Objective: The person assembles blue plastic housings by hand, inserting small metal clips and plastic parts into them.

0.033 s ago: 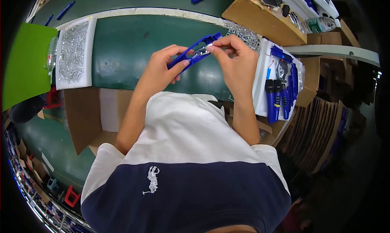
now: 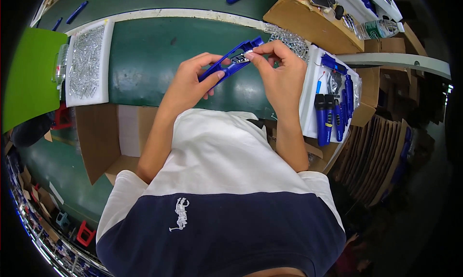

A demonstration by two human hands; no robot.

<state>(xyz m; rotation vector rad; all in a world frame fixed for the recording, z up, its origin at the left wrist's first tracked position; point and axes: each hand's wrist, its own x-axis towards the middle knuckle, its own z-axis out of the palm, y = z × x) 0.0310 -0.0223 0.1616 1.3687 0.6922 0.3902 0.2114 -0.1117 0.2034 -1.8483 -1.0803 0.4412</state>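
Nothing has shifted since before. Your left hand (image 2: 190, 84) grips the blue casing (image 2: 231, 60); your right hand (image 2: 279, 74) fingers pinch its metal insert (image 2: 239, 59)

Green workbench (image 2: 159, 60) bearing a white parts tray (image 2: 87, 62) near its left edge, with cardboard boxes (image 2: 103, 137) below its front edge.

Your packages, placed from the green desk (image 2: 159, 60) | open brown carton (image 2: 101, 137) at its near edge, left of you | brown cardboard box (image 2: 308, 16) at far right | flattened brown cartons (image 2: 381, 156) stacked upright beyond its right end
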